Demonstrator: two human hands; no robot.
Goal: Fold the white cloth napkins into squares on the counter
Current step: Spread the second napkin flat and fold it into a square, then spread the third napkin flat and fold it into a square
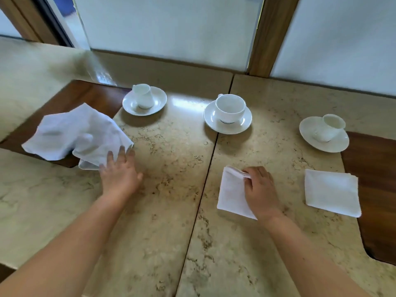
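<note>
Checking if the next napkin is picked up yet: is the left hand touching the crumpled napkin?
Touching. The head view shows the left hand with straight fingers lying on the near corner of the crumpled napkin, no gap visible.

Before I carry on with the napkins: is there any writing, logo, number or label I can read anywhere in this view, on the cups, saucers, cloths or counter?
None: no readable text in the head view.
Middle cup: a small dark mark near its base, too small and blurred to tell if it is writing.
Other cups, saucers, folded napkins and unfolded napkin: plain white, no marks.
Counter: only stone veining.
</note>
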